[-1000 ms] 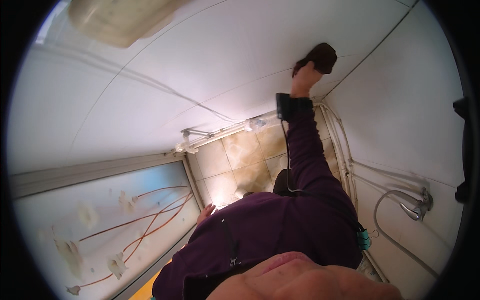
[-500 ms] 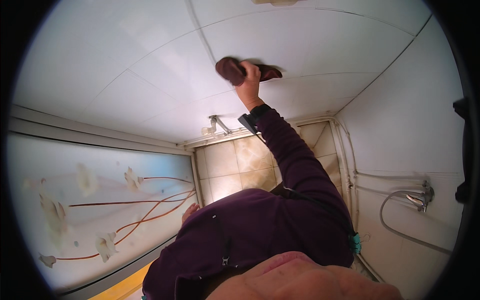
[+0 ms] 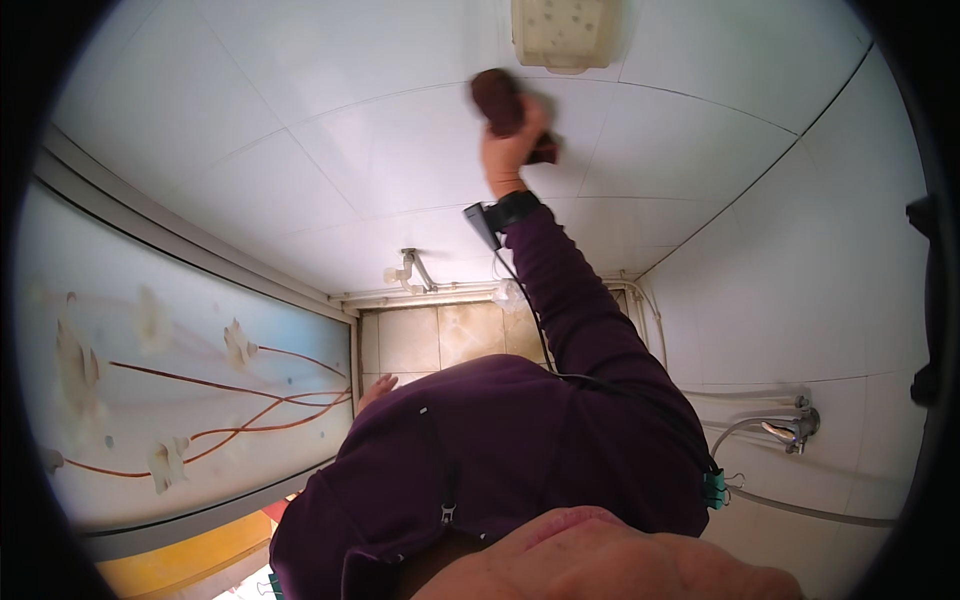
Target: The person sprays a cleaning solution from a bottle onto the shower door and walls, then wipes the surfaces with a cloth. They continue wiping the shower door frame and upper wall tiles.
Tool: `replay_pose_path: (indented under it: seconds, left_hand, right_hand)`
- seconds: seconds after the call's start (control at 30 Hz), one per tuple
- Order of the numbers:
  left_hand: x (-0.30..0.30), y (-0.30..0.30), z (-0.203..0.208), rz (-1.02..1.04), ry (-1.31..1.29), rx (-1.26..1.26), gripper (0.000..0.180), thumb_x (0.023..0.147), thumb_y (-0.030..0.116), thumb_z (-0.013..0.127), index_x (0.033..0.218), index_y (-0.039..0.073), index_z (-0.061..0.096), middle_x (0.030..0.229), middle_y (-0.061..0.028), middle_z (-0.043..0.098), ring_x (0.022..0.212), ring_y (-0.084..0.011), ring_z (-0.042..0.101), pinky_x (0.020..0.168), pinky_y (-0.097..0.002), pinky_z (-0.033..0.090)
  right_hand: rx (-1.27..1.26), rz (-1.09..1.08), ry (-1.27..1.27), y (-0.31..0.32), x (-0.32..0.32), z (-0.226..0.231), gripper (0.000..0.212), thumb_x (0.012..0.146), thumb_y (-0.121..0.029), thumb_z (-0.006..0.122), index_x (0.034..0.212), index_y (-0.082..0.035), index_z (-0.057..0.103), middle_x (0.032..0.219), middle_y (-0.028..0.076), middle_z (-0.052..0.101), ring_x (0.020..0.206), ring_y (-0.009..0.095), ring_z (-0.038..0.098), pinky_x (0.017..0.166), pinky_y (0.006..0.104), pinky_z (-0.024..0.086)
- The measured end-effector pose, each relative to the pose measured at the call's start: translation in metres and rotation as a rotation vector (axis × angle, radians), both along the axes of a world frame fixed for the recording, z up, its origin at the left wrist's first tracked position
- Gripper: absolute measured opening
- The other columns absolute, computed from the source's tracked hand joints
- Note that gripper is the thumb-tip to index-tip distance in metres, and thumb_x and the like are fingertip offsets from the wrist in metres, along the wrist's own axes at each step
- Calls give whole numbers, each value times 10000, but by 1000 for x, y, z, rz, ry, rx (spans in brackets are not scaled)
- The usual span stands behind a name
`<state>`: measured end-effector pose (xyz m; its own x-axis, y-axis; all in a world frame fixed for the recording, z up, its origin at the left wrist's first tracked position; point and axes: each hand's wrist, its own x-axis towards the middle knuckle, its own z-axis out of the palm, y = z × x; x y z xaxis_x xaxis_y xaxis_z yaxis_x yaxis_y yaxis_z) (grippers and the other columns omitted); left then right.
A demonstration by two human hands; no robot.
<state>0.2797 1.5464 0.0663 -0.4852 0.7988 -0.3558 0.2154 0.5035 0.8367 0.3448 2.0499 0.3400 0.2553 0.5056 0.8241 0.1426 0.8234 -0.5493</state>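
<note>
My right hand (image 3: 510,150) is closed around a dark maroon cloth (image 3: 496,100) and holds it to the white tiled wall (image 3: 390,150). One end of the cloth bunches above the fingers, and another end sticks out past the far side of the hand. Slight motion blur softens the hand. Low beside my body, near the frosted glass door (image 3: 250,440), part of my left hand (image 3: 376,391) shows. Its fingers look stretched out with nothing in them, while my body hides the rest.
A cream plastic holder (image 3: 565,35) is fixed on the wall just above the cloth. Lower down are a small tap (image 3: 410,272) and pipes (image 3: 460,292) along the wall's foot. On the right wall sits a mixer tap (image 3: 795,430) with a hose. Tan tiles (image 3: 470,335) cover the floor.
My right hand has moved the cloth higher up the wall, closer to the plastic holder. The whole view has shifted, so more of that holder shows. My left hand stays low beside my body.
</note>
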Motion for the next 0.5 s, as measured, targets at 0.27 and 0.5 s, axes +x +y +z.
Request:
replay_pose_path:
  seconds: [0.27, 0.5]
  left_hand:
    - [-4, 47, 53, 672, -900, 287, 507, 919, 153, 482, 1373, 70, 272, 1379, -115, 356, 1221, -269, 403, 987, -387, 377]
    - [-29, 35, -37, -87, -27, 112, 358, 863, 147, 594, 1185, 5, 529, 1355, -141, 382, 1197, -249, 443, 980, -318, 397]
  right_hand:
    - [-49, 158, 95, -1, 10, 35, 339, 669, -58, 695, 994, -107, 612, 938, 77, 529, 870, 274, 498, 795, 372, 409]
    - [352, 315, -594, -11, 20, 20, 373, 648, -49, 632, 987, -200, 660, 914, 35, 552, 888, 248, 517, 788, 367, 422]
